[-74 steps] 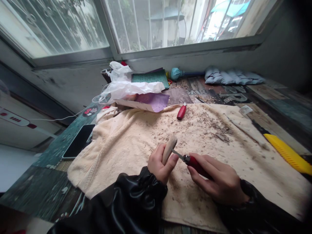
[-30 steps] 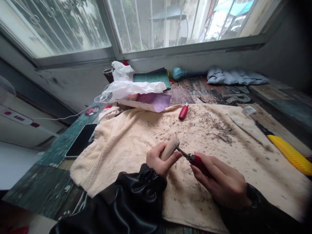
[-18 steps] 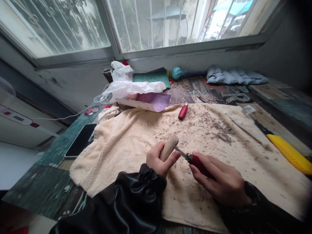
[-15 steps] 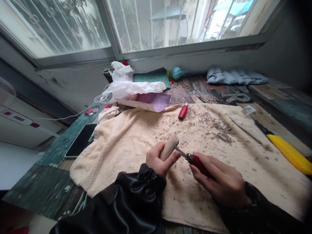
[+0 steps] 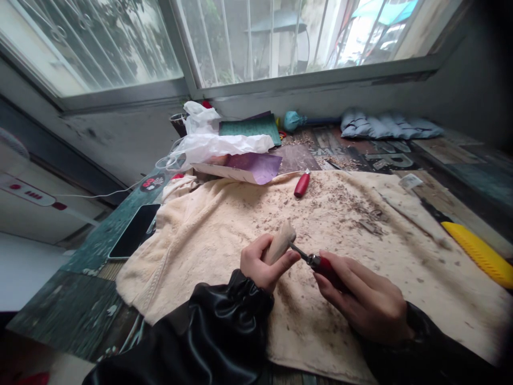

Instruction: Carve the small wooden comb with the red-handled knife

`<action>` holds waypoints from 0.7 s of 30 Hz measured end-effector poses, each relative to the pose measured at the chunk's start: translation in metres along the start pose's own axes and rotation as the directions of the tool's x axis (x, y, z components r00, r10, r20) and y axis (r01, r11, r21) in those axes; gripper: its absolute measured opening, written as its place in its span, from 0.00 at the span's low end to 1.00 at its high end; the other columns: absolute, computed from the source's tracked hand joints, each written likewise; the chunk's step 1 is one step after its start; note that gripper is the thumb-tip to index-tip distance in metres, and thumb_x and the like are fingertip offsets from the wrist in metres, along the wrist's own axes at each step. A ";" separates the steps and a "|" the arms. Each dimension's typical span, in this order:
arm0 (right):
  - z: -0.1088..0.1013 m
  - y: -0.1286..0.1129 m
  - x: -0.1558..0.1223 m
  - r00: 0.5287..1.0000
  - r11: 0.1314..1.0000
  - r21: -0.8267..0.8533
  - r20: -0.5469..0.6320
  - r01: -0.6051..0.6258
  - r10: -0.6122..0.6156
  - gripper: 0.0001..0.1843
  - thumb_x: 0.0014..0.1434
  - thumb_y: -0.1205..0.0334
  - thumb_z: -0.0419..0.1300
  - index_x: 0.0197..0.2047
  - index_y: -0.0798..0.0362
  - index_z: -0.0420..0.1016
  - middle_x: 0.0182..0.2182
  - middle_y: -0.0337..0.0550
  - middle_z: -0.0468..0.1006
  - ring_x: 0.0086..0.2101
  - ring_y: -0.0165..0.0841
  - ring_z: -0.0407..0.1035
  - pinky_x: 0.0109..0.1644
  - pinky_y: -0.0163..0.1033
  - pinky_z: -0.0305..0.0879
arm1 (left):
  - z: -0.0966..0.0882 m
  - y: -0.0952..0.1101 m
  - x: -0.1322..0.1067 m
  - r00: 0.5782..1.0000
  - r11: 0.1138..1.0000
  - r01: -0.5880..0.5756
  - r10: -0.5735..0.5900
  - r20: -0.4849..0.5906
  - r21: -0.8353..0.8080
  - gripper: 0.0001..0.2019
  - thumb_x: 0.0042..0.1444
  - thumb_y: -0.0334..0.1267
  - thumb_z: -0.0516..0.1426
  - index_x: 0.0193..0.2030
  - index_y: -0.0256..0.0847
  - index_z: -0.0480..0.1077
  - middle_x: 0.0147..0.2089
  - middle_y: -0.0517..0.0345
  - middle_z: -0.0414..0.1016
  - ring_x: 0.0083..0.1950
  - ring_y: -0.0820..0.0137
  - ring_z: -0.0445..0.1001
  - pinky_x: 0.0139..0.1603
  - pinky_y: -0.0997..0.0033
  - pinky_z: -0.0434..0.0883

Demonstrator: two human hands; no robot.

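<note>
My left hand (image 5: pixel 266 263) is wrapped round a pale piece of wood (image 5: pixel 281 241) with a rounded, carved end pointing up and away from me. My right hand (image 5: pixel 363 299) grips the red handle of a carving chisel (image 5: pixel 323 267). The chisel's thin metal blade meets the right side of the wood near its top, close to my left thumb. Both hands are over a cream towel (image 5: pixel 208 230) strewn with wood shavings (image 5: pixel 340 200). Beyond them on the towel lies a second red-handled tool (image 5: pixel 302 184).
A yellow-handled tool (image 5: pixel 479 254) lies at the right edge of the towel. On the left sits a dark-screened phone (image 5: pixel 134 232). Toward the window are a purple-lined paper packet (image 5: pixel 256 167), a white plastic bag (image 5: pixel 228 144), a green mat (image 5: pixel 250 130) and a grey-blue cushion (image 5: pixel 388 125).
The chisel blade looks turned a little and stays against the wood. Both hands keep their hold, with hardly any shift. The view has moved very slightly.
</note>
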State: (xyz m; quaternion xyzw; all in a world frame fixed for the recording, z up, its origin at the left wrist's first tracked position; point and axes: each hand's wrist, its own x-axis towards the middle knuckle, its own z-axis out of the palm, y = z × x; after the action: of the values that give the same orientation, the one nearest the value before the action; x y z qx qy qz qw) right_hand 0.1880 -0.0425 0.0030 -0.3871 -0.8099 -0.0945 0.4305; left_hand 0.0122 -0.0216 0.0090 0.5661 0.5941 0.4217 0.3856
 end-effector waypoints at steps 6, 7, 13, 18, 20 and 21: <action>0.002 0.000 -0.001 1.000 1.000 0.009 -0.001 -0.009 0.009 0.16 0.53 0.68 0.59 0.47 0.56 0.68 0.31 0.46 0.78 0.29 0.31 0.73 0.32 0.33 0.70 | 0.000 0.003 -0.001 1.000 0.999 0.010 -0.010 0.001 -0.047 0.19 0.40 0.53 0.59 0.22 0.37 0.65 0.19 0.64 0.56 0.23 0.76 0.56 0.24 0.75 0.54; 0.002 0.000 -0.001 1.000 1.000 0.008 -0.002 -0.011 0.011 0.16 0.53 0.68 0.59 0.47 0.56 0.68 0.31 0.46 0.78 0.28 0.31 0.73 0.32 0.33 0.70 | 0.001 0.003 -0.001 1.000 0.999 0.012 -0.012 0.002 -0.048 0.19 0.40 0.54 0.59 0.22 0.37 0.65 0.19 0.65 0.56 0.23 0.76 0.55 0.24 0.75 0.54; 0.001 -0.003 0.002 1.000 0.999 0.028 -0.009 -0.021 0.021 0.15 0.53 0.69 0.59 0.46 0.57 0.68 0.30 0.47 0.77 0.28 0.31 0.72 0.31 0.33 0.69 | 0.002 -0.001 -0.001 1.000 0.999 0.022 -0.022 0.006 -0.050 0.22 0.39 0.57 0.58 0.20 0.38 0.61 0.18 0.66 0.52 0.22 0.77 0.52 0.23 0.75 0.52; 0.002 -0.003 0.001 0.999 0.998 0.049 -0.014 -0.030 0.030 0.16 0.53 0.69 0.59 0.46 0.58 0.67 0.31 0.47 0.77 0.29 0.30 0.72 0.33 0.32 0.68 | 0.004 -0.007 0.000 1.000 0.998 -0.001 0.002 0.016 -0.062 0.21 0.41 0.56 0.57 0.20 0.38 0.58 0.18 0.66 0.51 0.22 0.77 0.52 0.23 0.75 0.52; 0.002 -0.002 0.000 0.998 0.997 0.053 -0.005 -0.057 0.058 0.15 0.53 0.68 0.59 0.46 0.58 0.68 0.32 0.46 0.77 0.30 0.30 0.72 0.34 0.31 0.68 | 0.004 -0.009 0.000 1.000 0.996 -0.025 0.027 0.011 -0.089 0.20 0.44 0.54 0.56 0.22 0.38 0.60 0.19 0.66 0.52 0.22 0.77 0.53 0.24 0.75 0.53; 0.002 -0.001 -0.001 0.997 0.996 0.051 -0.001 -0.075 0.076 0.15 0.54 0.67 0.58 0.46 0.58 0.68 0.32 0.46 0.77 0.30 0.29 0.72 0.34 0.30 0.67 | 0.004 -0.009 0.000 0.999 0.994 -0.039 0.040 0.004 -0.104 0.19 0.45 0.54 0.55 0.23 0.38 0.61 0.19 0.65 0.53 0.23 0.76 0.54 0.24 0.75 0.54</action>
State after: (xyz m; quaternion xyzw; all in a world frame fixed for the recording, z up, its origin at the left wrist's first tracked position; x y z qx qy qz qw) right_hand 0.1861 -0.0424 0.0012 -0.4063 -0.7961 -0.0583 0.4447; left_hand 0.0127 -0.0214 -0.0008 0.5583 0.5589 0.4577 0.4080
